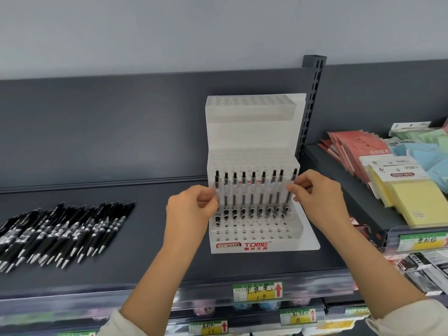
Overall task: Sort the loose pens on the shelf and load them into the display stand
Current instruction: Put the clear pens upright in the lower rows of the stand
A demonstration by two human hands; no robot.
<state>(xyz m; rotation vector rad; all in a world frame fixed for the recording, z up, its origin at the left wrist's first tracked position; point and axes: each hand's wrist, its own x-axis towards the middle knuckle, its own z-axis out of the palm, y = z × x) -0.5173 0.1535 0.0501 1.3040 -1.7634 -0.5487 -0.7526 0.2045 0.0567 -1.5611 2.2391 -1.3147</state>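
Observation:
A white stepped display stand point(254, 132) with rows of holes stands on the dark shelf point(150, 258). Several clear pens with black caps point(252, 194) stand upright in one row of its lower tier. My left hand point(191, 209) pinches the leftmost pen point(217, 187) in that row. My right hand point(315, 192) pinches the rightmost pen point(292, 187). A heap of loose black pens point(60, 231) lies on the shelf at the far left, tips toward the front.
To the right, a neighbouring shelf holds yellow sticky-note pads point(409, 200), red packets point(351, 151) and blue and green packs point(421, 151). A slotted upright post point(312, 98) stands behind the stand. Price labels point(257, 291) line the shelf's front edge.

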